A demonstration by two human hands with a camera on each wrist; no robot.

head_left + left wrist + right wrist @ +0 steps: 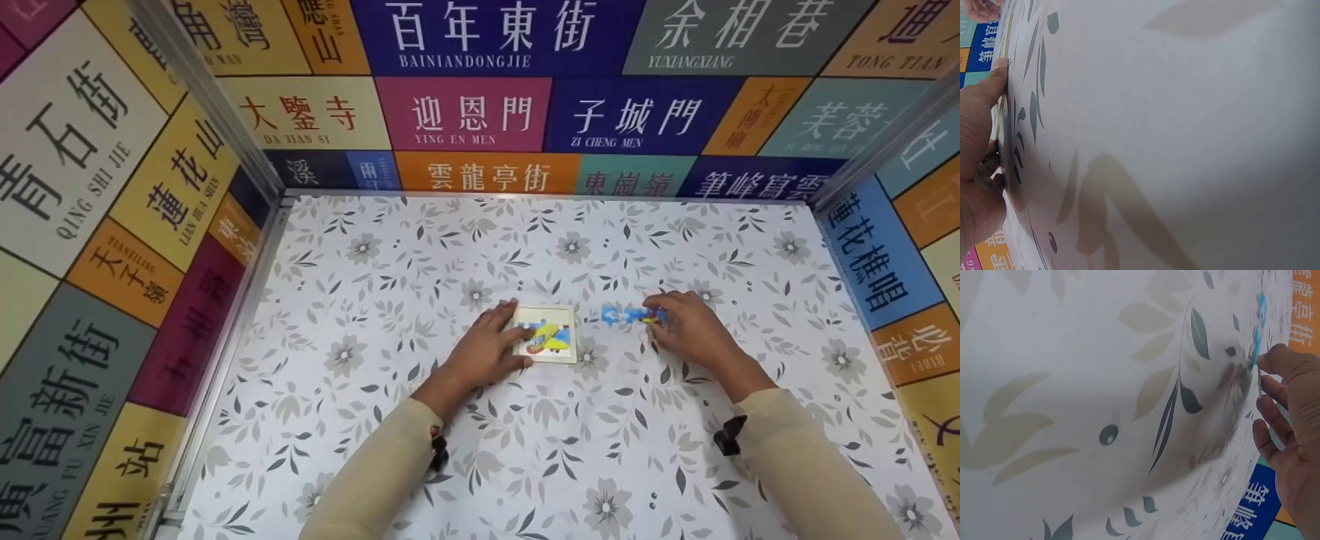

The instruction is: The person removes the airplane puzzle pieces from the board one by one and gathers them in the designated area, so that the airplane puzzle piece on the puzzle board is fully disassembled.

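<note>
A small square jigsaw board (544, 313) with a pale frame lies flat near the middle of the table. Some pieces sit in it, showing part of a yellow and blue aeroplane picture (551, 339). My left hand (480, 346) grips the board at its left side, the thumb at the near corner and a finger over the picture. In the left wrist view the board's thin edge (999, 118) runs between thumb and fingers. To the right, my right hand (694, 330) pinches a thin puzzle piece (1260, 385) beside loose blue puzzle pieces (615, 314) on the table.
A white tablecloth (480, 465) with grey leaves and flowers covers the table. Panels with coloured street-name signs (465, 112) stand along the back and both sides. Dark clips (727, 435) sit at both sleeve cuffs.
</note>
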